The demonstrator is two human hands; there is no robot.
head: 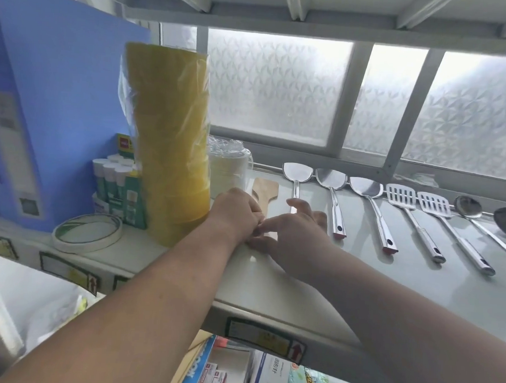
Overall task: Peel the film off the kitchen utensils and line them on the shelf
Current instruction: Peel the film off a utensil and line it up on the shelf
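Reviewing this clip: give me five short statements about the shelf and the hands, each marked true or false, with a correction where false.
1. Both hands meet at the handle end of the wooden spatula. True: the left hand and right hand come together there.
2. The wooden spatula lies at the right end of the utensil row. False: it is at the left end, next to the yellow tape stack.
3. Two slotted turners lie side by side on the shelf. True.
4. The metal utensils point their handles toward the window. False: their heads lie toward the window, handles toward the person.
5. A flat tape roll stands on top of the yellow stack. False: it lies on the shelf left of the stack.
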